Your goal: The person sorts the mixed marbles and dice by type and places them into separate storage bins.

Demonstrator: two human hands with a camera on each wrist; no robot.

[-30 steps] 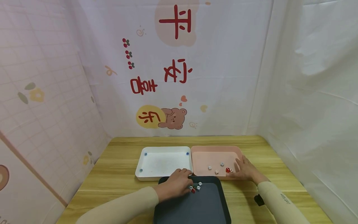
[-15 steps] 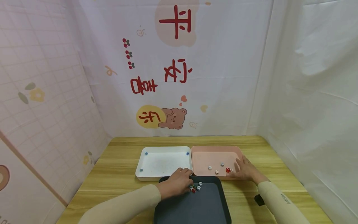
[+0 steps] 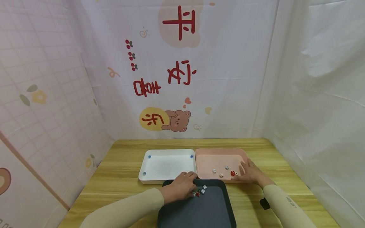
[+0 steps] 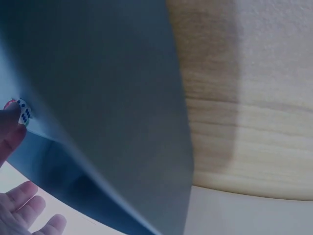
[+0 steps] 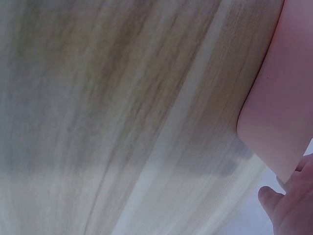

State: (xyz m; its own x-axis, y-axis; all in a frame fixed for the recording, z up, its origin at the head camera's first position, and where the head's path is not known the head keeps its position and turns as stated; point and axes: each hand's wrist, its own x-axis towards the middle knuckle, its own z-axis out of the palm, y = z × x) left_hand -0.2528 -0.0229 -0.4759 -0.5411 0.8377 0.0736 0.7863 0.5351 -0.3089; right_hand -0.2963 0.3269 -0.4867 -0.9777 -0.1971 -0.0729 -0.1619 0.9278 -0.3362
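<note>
Left hand (image 3: 181, 186) at shifted white die (image 4: 25, 113), right hand (image 3: 251, 174) unmoved

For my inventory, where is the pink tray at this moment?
In the head view, the pink tray sits right of the white tray, with the right hand at its near right corner.

The head view crops the dark tray (image 3: 199, 211).

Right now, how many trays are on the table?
3: the white tray at back left, the pink tray beside it on the right, and the dark tray in front. None looks hidden.
</note>
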